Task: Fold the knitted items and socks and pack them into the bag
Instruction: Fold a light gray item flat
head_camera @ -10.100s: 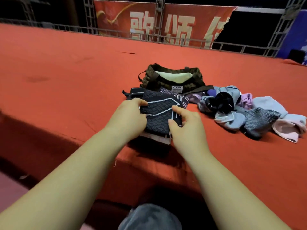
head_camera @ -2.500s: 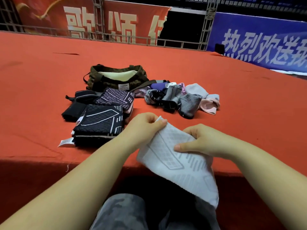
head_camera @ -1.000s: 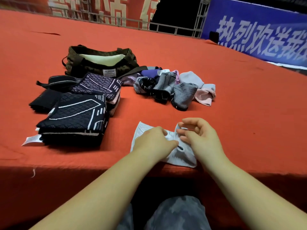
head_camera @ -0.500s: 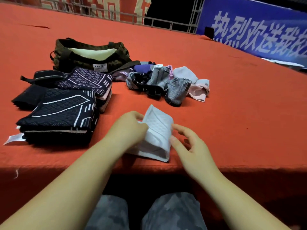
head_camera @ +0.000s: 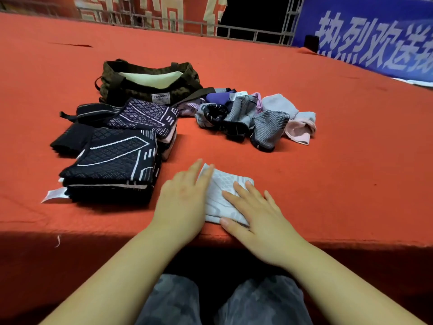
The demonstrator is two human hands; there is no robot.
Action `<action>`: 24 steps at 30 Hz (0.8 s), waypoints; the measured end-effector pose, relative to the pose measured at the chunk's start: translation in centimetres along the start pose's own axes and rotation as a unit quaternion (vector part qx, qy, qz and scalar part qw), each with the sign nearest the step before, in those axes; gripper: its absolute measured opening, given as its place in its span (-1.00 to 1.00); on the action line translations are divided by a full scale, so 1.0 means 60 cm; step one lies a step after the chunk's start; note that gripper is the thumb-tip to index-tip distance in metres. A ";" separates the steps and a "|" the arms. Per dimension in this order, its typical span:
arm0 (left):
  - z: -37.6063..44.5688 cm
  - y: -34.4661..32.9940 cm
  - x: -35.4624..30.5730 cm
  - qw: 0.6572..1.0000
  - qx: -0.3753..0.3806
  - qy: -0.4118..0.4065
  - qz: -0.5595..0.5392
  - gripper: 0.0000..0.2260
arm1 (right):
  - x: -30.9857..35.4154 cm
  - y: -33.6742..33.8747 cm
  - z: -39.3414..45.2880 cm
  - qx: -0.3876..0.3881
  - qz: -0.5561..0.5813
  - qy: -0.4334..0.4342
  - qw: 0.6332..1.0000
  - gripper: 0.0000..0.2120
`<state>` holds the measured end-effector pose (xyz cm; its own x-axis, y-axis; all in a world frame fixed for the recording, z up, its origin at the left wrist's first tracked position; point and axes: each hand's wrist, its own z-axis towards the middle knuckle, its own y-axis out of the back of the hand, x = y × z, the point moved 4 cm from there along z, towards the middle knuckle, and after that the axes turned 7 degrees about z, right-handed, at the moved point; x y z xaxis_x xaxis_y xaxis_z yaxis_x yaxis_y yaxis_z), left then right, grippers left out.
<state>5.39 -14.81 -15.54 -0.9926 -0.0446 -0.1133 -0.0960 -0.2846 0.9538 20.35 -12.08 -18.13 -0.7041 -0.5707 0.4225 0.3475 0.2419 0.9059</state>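
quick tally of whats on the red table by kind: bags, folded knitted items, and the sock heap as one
bag: 1
dark folded knitted items: 3, front, patterned behind it, plain black
white folded knitted item, under left hand and right hand: 1
sock heap: 1
total: 6

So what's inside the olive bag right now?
Through the olive bag's open mouth only its pale lining shows; nothing packed is visible. The front wall hides the bottom.

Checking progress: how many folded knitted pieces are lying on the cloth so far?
4 visible: white piece under both hands, front dark stack, purple-patterned one behind it, black one at left. Stacks may hide more.
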 end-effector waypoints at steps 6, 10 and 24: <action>0.013 -0.006 0.016 0.984 0.162 0.023 -0.071 -0.52 | -0.004 0.028 -0.003 0.017 0.039 -0.032 0.999 -0.54; 0.023 0.005 0.028 0.980 0.094 0.126 -0.120 -0.74 | -0.027 0.046 -0.003 -0.066 -0.003 -0.155 0.986 -0.35; 0.051 0.024 0.023 0.937 0.097 0.135 -0.308 -0.73 | 0.000 0.055 -0.005 -0.269 0.318 -0.083 0.905 -0.68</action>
<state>3.64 -12.38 -13.49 -0.6916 -0.1774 -0.7002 -0.6823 -0.1579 0.7139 21.66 -11.50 -15.14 -0.3229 -0.3129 0.8932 0.9355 0.0375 0.3513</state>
